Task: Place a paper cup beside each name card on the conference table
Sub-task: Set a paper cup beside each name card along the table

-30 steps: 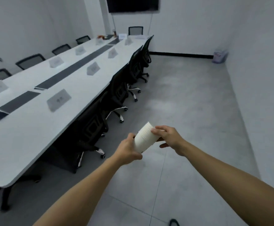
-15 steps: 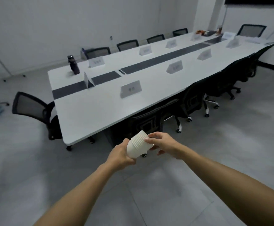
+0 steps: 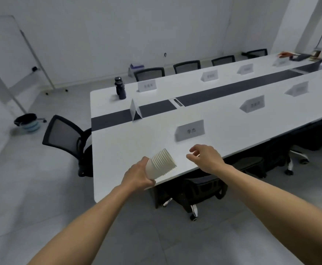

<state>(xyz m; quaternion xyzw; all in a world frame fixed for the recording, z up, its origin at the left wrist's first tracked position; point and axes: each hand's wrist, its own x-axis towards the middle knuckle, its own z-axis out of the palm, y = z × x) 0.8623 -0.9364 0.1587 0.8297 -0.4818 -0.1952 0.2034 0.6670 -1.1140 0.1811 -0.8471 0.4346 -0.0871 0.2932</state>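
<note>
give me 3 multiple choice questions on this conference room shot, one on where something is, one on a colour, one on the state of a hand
1. Where does the dark bottle stand?
A. near the table's far corner at its short end
B. on the floor by the bin
C. on a chair seat

2. What colour is the strip running down the middle of the conference table?
A. red
B. dark grey
C. yellow

3. What is the right hand doing?
A. gripping the name card
B. resting flat on the table
C. open and empty, apart from the stack of paper cups

Answers:
1. A, it stands on the tabletop by the far corner.
2. B, the strip is dark against the white top.
3. C, only the left hand holds the stack; the right hand's fingers are curled on nothing.
</note>
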